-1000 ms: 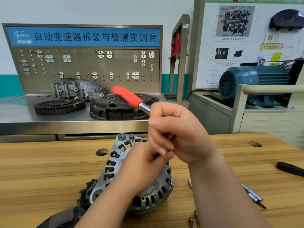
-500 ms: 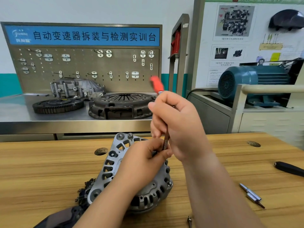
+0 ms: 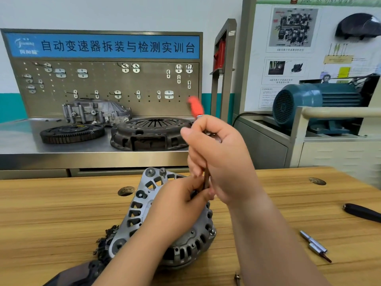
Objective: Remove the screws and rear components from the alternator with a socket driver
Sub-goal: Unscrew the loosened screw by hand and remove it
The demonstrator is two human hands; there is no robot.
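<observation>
The grey cast alternator (image 3: 144, 215) lies tilted on the wooden bench (image 3: 51, 219), its rear face toward me. The socket driver (image 3: 195, 107) has a red handle and a dark metal shaft; it stands almost upright over the alternator. My right hand (image 3: 222, 162) grips the shaft just below the handle. My left hand (image 3: 181, 205) rests on the alternator and pinches the lower end of the shaft. The driver's tip and the screw under it are hidden by my fingers.
Two metal bits (image 3: 314, 244) and a black-handled tool (image 3: 362, 212) lie on the bench at right; a loose screw (image 3: 237, 278) sits near the front edge. Behind stand a steel table with a clutch plate (image 3: 152, 133), flywheel (image 3: 72, 133), housing, and a blue motor (image 3: 317, 102).
The driver has swung from leaning far left to nearly upright. My right hand moved up along the shaft; my left hand stays on the alternator.
</observation>
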